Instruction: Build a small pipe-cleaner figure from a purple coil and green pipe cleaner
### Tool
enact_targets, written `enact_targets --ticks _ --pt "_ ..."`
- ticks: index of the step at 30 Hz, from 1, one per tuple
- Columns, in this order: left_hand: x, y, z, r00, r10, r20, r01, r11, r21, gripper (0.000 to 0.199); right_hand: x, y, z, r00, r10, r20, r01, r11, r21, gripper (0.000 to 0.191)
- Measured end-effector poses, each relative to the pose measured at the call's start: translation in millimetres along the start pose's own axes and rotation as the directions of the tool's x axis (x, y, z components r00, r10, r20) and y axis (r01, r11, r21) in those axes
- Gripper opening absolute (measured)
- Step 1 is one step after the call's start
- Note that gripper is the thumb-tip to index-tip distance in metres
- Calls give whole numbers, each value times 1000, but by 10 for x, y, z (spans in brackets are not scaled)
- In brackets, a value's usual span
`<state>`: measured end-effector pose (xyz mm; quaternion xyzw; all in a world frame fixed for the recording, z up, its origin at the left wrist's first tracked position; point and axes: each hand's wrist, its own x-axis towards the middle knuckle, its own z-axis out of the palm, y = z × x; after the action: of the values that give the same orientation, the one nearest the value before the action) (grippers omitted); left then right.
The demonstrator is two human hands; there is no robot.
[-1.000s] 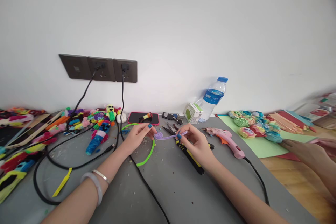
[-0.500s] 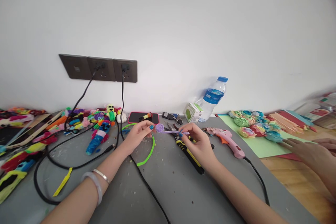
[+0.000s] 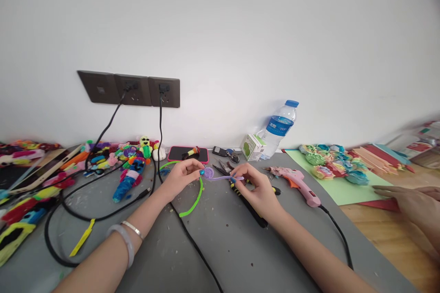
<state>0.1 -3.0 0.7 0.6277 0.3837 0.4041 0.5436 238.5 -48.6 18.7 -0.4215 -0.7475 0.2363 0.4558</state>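
A purple pipe cleaner (image 3: 220, 177) stretches between my two hands, its left end wound into a flat coil. My left hand (image 3: 186, 176) pinches the coil at its left edge with thumb and forefinger. The straight tail is pinched by my right hand (image 3: 252, 187), and its tip shows just past the fingers. Beneath that hand lie yellow-and-black pliers (image 3: 249, 206), partly covered by it. A bright green pipe cleaner (image 3: 196, 201) curves on the grey mat (image 3: 213, 252) behind my left wrist.
A pink glue gun (image 3: 297, 182) and water bottle (image 3: 280, 126) are to the right. Paper flowers lie on green paper (image 3: 350, 192), near another person's hand (image 3: 409, 206). Colourful pipe-cleaner figures (image 3: 132, 171) and black cables (image 3: 103, 221) fill the left. A phone (image 3: 178, 153) lies behind.
My right hand has shifted slightly left, and the purple tail now sags a little. The other person's hand at the right has drawn back from the paper flowers.
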Motion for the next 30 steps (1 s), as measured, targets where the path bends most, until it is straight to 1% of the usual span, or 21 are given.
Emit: enact_targets --ticks 3,6,9,11,13,16,17,21,23,28,30 --pt "-2 3 5 1000 25 17 -25 1000 0 16 1 -35 3 1000 -6 31 6 1000 13 9" --pt "-10 25 14 999 54 0 -54 999 -4 15 0 -54 12 999 -8 51 8 1000 10 9" --pt "-16 54 22 999 44 1 -44 999 25 12 1 -52 18 998 1 56 -1 1000 9 9" --pt "-14 62 25 1000 20 4 -20 1000 19 17 4 -45 20 999 4 47 -5 1000 15 9" --pt "-10 56 26 1000 1 5 -1 999 -35 25 7 -39 20 999 8 39 -8 1000 24 9" --pt "-3 35 25 1000 7 -1 -7 993 -118 36 9 -36 16 999 14 31 -15 999 32 8" --pt "-1 29 24 1000 14 -5 -15 993 -116 35 8 -36 15 999 15 30 -16 999 30 8" --pt "-1 17 15 998 57 6 -57 998 -18 21 1 -44 16 999 10 42 -11 1000 5 8" --pt "-2 14 11 997 74 11 -74 997 -4 18 2 -46 20 999 12 50 -11 1000 -7 9" --pt "7 -18 2 999 50 -5 -50 998 -27 28 12 -39 26 998 14 61 -14 1000 -8 9" --pt "18 -43 0 999 39 -1 -39 999 -4 25 8 -38 22 998 15 67 -15 1000 0 9"
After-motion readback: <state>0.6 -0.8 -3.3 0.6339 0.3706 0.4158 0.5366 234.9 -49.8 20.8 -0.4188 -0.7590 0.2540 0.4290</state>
